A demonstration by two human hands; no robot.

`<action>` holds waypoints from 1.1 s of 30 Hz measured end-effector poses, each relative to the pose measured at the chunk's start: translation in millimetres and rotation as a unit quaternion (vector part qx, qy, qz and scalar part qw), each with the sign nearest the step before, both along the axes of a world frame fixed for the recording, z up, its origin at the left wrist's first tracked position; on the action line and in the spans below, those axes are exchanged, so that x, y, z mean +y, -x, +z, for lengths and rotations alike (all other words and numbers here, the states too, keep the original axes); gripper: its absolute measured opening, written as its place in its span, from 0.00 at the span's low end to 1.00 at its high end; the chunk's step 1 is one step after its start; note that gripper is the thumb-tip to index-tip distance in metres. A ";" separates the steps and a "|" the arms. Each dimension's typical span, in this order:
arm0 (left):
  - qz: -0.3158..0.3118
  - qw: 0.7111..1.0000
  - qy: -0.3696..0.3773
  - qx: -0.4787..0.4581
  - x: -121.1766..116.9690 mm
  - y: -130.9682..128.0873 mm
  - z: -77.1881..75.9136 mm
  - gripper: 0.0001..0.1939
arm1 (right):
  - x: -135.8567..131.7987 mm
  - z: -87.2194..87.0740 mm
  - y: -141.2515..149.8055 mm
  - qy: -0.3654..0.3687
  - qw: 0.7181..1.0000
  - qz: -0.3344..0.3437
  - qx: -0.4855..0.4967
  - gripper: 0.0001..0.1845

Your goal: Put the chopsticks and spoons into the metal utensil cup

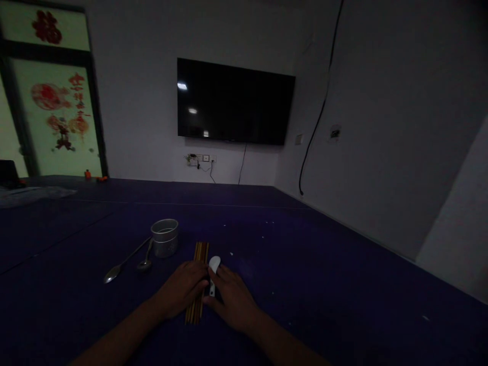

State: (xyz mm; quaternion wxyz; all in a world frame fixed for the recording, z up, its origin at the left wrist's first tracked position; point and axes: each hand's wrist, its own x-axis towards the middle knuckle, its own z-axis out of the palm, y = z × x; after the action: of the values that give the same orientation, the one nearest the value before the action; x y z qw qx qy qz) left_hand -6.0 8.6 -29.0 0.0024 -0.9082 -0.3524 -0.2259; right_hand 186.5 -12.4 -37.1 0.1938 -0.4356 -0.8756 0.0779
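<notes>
A row of brown wooden chopsticks [194,315] lies side by side on the dark blue surface, pointing away from me. Across its middle rests my left hand [183,286], fingers closed over the sticks. Just to the right is a white spoon [215,262], its bowl at the far end and a hole in its handle. My right hand [235,301] grips it from the right, thumb on the near side; the fingers cover part of the handle. Left of the hands stands a round metal cup [165,244]. Two metal spoons, a longer one [113,274] and a shorter one [144,264], lean their handles towards the cup.
Small white scraps [231,253] are scattered on the blue surface [312,284]. Clear plastic sheeting [36,194] and small orange objects [101,179] lie at the far left. Beyond, a television [236,101] hangs on the wall, and a black cable [322,109] dangles at the right.
</notes>
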 end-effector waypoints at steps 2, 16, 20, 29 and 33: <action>-0.004 1.000 0.004 -0.001 -0.2 -0.2 0.3 0.16 | -0.3 -0.7 -0.1 -0.005 1.000 -0.001 0.004 0.35; -0.001 1.000 0.008 0.002 -1.2 -0.3 0.0 0.16 | 6.8 -3.5 1.7 -0.023 0.997 -0.036 0.067 0.22; 0.002 1.000 0.004 0.002 0.4 0.2 -1.7 0.16 | 7.6 -4.2 0.8 -0.014 0.996 -0.046 0.072 0.23; -0.005 1.000 0.021 -0.001 0.4 0.6 -0.7 0.16 | 6.9 -3.9 0.3 -0.005 0.997 -0.049 0.052 0.26; -0.003 1.000 0.018 0.001 0.9 0.5 -1.6 0.16 | 6.4 -2.2 0.7 0.001 0.998 -0.046 0.053 0.26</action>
State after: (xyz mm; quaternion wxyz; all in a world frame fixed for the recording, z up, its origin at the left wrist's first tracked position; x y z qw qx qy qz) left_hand -6.6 9.6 -30.5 -0.0143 -0.9094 -0.3537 -0.2183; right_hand 185.8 -6.0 -39.3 0.2430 -0.4704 -0.8432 0.0929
